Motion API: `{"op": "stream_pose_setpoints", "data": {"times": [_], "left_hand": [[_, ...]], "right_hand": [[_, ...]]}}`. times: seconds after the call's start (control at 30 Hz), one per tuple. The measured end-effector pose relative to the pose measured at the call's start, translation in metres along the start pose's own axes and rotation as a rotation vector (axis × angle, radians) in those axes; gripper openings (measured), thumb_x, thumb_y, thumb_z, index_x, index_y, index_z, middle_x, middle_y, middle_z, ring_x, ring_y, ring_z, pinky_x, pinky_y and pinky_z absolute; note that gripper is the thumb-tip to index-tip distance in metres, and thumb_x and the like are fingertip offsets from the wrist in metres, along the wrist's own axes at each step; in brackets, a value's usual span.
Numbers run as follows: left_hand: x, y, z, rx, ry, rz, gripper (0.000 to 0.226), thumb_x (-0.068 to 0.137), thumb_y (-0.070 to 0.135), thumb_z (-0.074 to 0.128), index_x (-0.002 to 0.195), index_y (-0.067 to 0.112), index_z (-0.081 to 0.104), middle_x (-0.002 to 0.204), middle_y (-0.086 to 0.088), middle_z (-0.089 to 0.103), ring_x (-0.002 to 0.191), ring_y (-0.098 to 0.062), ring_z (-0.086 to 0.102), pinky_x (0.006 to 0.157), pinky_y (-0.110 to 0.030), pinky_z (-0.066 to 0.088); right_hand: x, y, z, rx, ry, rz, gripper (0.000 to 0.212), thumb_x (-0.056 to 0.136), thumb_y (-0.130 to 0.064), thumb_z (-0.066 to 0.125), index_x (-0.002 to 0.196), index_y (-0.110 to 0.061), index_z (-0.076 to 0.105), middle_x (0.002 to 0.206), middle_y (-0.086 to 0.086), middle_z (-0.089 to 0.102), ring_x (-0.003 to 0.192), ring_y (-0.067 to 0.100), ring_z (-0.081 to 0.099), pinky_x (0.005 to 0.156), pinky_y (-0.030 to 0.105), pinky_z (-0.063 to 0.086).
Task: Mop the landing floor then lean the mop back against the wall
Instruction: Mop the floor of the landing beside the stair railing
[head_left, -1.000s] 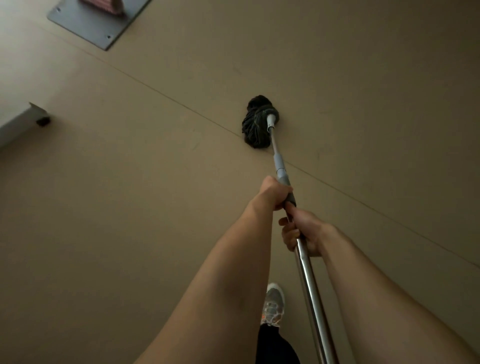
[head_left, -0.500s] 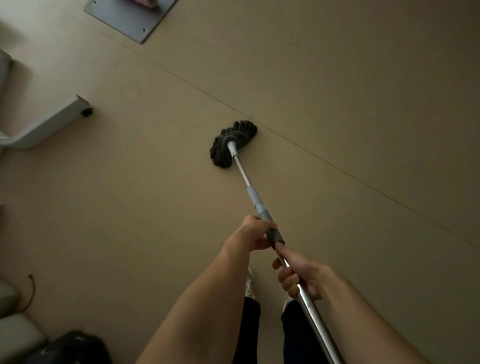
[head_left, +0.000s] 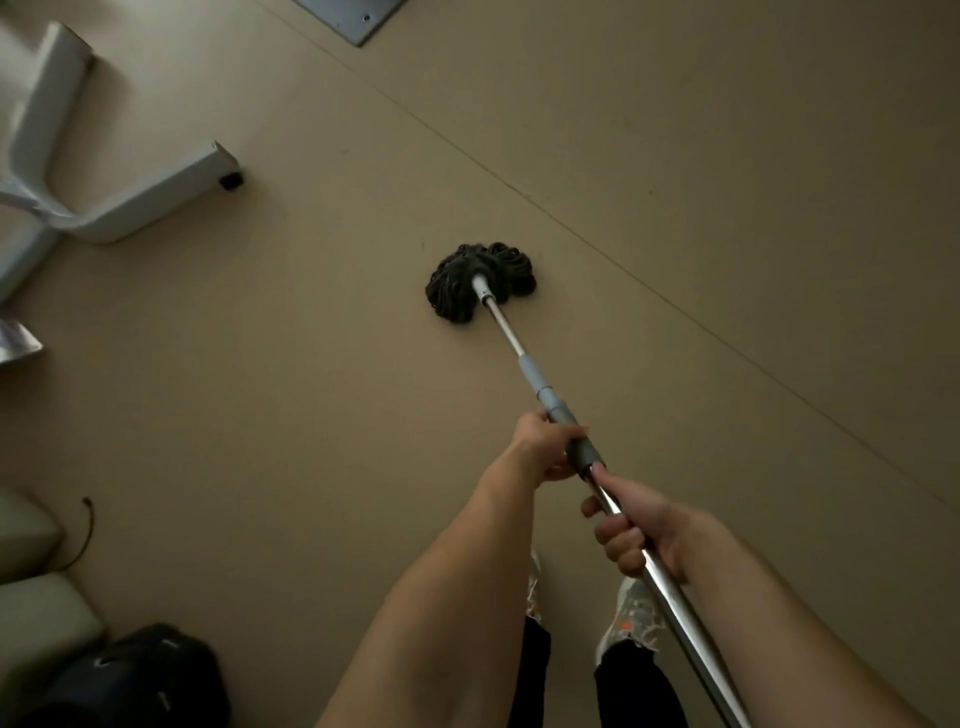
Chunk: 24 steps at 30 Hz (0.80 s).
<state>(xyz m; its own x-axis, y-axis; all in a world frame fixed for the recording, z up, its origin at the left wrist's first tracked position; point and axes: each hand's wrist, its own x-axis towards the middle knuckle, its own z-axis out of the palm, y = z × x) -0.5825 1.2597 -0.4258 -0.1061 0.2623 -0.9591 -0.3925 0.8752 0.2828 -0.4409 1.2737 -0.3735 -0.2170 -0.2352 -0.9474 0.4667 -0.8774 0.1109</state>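
Head view, left grip (head_left: 545, 447), right grip (head_left: 636, 525) clasping mop (head_left: 511, 338)

— Where are the hands?

— Both arms reach forward and down, bare to the elbow. The left hand (head_left: 545, 447) sits farther out, fingers curled over the mop handle (head_left: 582, 447) from the left side, knuckles up.

— And the right?

— The right hand (head_left: 631, 530) is just behind it, nearer the body, wrapped in a closed fist around the shaft, thumb lying along the top. The two hands are close but apart.
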Motion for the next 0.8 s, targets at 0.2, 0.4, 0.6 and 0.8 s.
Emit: {"op": "stream_pose_setpoints", "data": {"times": [0.2,0.4,0.6,0.8], "left_hand": [[0.080,0.068,-0.044,-0.037,0.112,0.150,0.037,0.088,0.018,0.071,0.124,0.013,0.060,0.085,-0.004,0.062,0.062,-0.020,0.063,0.048,-0.026,0.052],[0.094,0.045,-0.047,-0.074,0.066,0.136,0.051,0.088,0.021,0.071,0.136,0.022,0.053,0.093,-0.002,0.062,0.065,-0.020,0.066,0.049,-0.025,0.054],[0.028,-0.032,-0.013,-0.194,-0.075,0.025,0.064,0.090,0.016,0.070,0.144,0.033,0.040,0.100,-0.005,0.063,0.071,-0.023,0.068,0.063,-0.034,0.059],[-0.037,-0.105,0.009,-0.215,-0.166,-0.074,0.074,0.089,0.014,0.070,0.150,0.031,0.032,0.112,-0.012,0.061,0.079,-0.028,0.069,0.074,-0.042,0.060]], "right_hand": [[0.065,-0.100,0.027,-0.066,-0.033,-0.108,0.054,0.096,-0.066,0.036,0.078,-0.016,0.040,0.040,-0.008,0.025,0.024,0.004,0.023,0.028,0.009,0.023],[0.084,-0.084,0.024,-0.082,-0.010,-0.113,0.056,0.095,-0.069,0.034,0.079,-0.016,0.041,0.041,-0.008,0.026,0.025,0.005,0.023,0.029,0.010,0.024],[0.037,0.011,0.002,-0.107,0.093,-0.055,0.055,0.094,-0.068,0.039,0.083,-0.015,0.044,0.045,-0.007,0.027,0.029,0.005,0.023,0.032,0.011,0.023],[-0.014,0.105,-0.003,-0.141,0.204,-0.012,0.055,0.094,-0.067,0.042,0.084,-0.013,0.046,0.050,-0.003,0.028,0.031,0.007,0.022,0.034,0.012,0.024]]}}
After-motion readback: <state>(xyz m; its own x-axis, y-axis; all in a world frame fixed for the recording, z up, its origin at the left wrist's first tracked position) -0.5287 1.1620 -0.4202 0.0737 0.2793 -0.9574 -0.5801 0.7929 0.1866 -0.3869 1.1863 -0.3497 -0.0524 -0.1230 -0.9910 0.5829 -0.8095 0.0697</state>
